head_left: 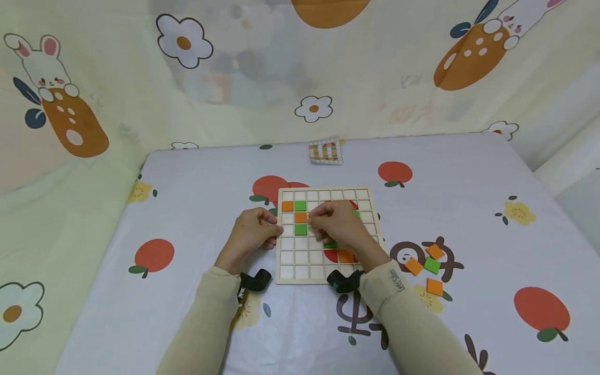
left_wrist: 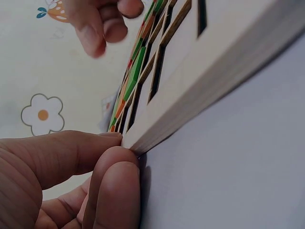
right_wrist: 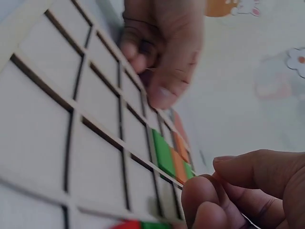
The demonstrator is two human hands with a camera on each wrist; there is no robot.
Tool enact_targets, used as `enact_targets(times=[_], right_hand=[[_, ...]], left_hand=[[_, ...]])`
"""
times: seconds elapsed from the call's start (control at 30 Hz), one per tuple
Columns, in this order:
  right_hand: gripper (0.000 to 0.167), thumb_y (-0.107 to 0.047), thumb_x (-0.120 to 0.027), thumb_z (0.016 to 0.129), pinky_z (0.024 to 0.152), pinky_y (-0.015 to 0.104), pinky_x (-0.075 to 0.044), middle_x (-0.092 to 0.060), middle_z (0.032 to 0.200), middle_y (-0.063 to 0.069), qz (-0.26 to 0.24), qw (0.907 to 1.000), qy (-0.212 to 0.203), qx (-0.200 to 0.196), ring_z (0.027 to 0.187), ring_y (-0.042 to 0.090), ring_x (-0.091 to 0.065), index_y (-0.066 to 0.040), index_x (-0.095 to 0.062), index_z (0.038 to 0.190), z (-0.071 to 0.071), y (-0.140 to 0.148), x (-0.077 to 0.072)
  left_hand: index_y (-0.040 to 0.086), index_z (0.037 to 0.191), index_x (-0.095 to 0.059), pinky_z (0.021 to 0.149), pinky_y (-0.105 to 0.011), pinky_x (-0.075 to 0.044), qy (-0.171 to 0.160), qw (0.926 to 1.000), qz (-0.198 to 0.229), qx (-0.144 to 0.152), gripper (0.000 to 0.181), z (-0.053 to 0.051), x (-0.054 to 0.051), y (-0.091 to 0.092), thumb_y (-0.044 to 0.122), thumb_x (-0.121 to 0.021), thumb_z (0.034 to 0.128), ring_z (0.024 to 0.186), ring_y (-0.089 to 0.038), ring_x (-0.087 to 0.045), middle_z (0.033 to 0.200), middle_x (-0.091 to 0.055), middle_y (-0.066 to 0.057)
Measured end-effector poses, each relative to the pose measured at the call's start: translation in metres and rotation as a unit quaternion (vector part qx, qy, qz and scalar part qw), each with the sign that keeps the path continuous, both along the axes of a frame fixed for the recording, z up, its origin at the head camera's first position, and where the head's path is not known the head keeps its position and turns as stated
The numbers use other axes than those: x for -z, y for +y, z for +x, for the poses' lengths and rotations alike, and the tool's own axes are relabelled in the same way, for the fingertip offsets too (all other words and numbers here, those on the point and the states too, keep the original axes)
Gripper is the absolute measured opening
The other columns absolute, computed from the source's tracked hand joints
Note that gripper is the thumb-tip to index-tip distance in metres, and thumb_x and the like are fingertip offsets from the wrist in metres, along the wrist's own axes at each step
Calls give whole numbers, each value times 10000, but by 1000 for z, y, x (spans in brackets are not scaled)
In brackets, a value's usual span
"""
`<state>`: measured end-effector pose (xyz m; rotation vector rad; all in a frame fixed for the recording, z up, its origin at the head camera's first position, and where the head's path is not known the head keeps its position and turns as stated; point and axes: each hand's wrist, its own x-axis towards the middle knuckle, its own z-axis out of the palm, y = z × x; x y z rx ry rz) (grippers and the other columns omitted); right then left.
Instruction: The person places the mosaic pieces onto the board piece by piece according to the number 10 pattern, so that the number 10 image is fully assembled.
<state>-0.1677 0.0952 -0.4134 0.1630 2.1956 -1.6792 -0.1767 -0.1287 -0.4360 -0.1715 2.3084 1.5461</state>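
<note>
A light wooden grid board lies on the table with square tiles in some of its cells. On its left side are an orange tile, a green tile, and another orange and green tile below. My left hand pinches the board's left edge between thumb and index finger, closely seen in the left wrist view. Over the board's middle, my right hand pinches a small tile, mostly hidden by the fingertips; a trace of orange shows in the right wrist view. This hand covers several red, green and orange pieces.
Right of the board lie loose tiles, among them a green tile and an orange tile. A small patterned card stands behind the board, near the back edge of the printed tablecloth.
</note>
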Motion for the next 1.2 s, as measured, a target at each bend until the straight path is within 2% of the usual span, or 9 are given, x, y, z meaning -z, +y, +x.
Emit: enact_targets(times=[0.1, 0.2, 0.5, 0.8, 1.0, 1.2], right_hand=[[209, -143, -728, 970, 555, 256, -561, -708, 907, 161, -140, 9998, 77, 115, 648, 202, -649, 9, -727, 1113, 5, 16, -2], [251, -165, -729, 974, 578, 253, -582, -722, 940, 174, -76, 9994, 174, 300, 672, 189, -657, 17, -718, 1147, 12, 38, -3], [367, -230, -703, 1007, 622, 249, -595, -727, 978, 127, 548, 9931, 123, 1025, 712, 155, -672, 42, -666, 1252, 42, 110, -9], [462, -305, -713, 1007, 600, 257, -595, -731, 859, -30, 1013, 9842, 58, 1451, 681, 127, -679, 40, -630, 1304, 67, 175, -3], [407, -347, -729, 992, 580, 261, -543, -728, 821, -88, 1266, 9787, -218, 1602, 676, 136, -652, -15, -686, 1223, 80, 201, 1], [450, -355, -760, 969, 595, 266, -540, -724, 827, -77, 1468, 9760, -443, 1547, 686, 150, -644, 2, -701, 1236, 88, 209, 7]], left_hand=[[14, 1041, -659, 562, -243, -591, -23, 10000, -7, 5, 205, 1, 0, 1, 73, -800, 903, 569, -147, -652, 797, -669, -108], [19, 1048, -661, 568, -239, -588, -58, 10000, -22, -7, 208, 1, -1, 1, 78, -799, 904, 580, -152, -648, 805, -666, -109], [15, 1043, -658, 565, -238, -588, -67, 10000, -20, -59, 209, 0, -3, 0, 72, -799, 900, 574, -149, -639, 789, -649, -101], [7, 1041, -659, 558, -237, -586, -50, 10000, 44, -37, 208, 1, 0, 0, 62, -799, 896, 563, -144, -642, 774, -633, -97], [11, 1036, -660, 561, -241, -589, -116, 9999, 83, -79, 207, 0, -1, 0, 62, -800, 892, 567, -149, -642, 773, -635, -96], [11, 1037, -658, 559, -237, -586, -134, 9998, 107, -71, 212, 0, -1, 0, 62, -802, 890, 561, -148, -639, 767, -636, -96]])
